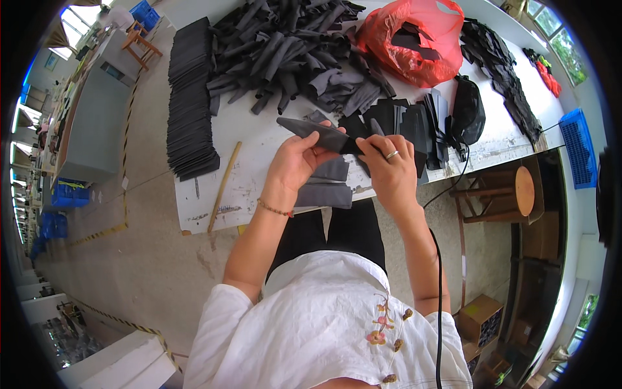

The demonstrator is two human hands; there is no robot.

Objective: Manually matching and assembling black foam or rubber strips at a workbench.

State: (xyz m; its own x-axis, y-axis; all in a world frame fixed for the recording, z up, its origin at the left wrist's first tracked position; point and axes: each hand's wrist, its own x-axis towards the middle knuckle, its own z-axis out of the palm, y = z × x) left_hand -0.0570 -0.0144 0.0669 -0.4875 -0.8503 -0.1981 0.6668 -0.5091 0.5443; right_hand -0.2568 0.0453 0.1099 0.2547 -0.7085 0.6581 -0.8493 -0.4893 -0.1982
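Observation:
Above the table's near edge, my left hand (293, 162) pinches a dark grey fabric sleeve (332, 139) with a tapered end pointing left. My right hand (392, 174), a ring on one finger, is closed on a black flat strip (350, 147) that meets the sleeve's right end. Whether the strip lies inside the sleeve or against it, I cannot tell. Under my hands lie a few flat grey fabric pieces (324, 196). To the right of them, black flat strips (395, 115) lie in an overlapping group, partly hidden by my right hand.
A tall neat stack of dark pieces (188, 97) lines the table's left side, beside a loose heap (278, 58). Behind are a red plastic bag (414, 61) and a black bag (468, 111). A wooden stick (225, 188) lies left; a black cable (439, 272) hangs by my right arm.

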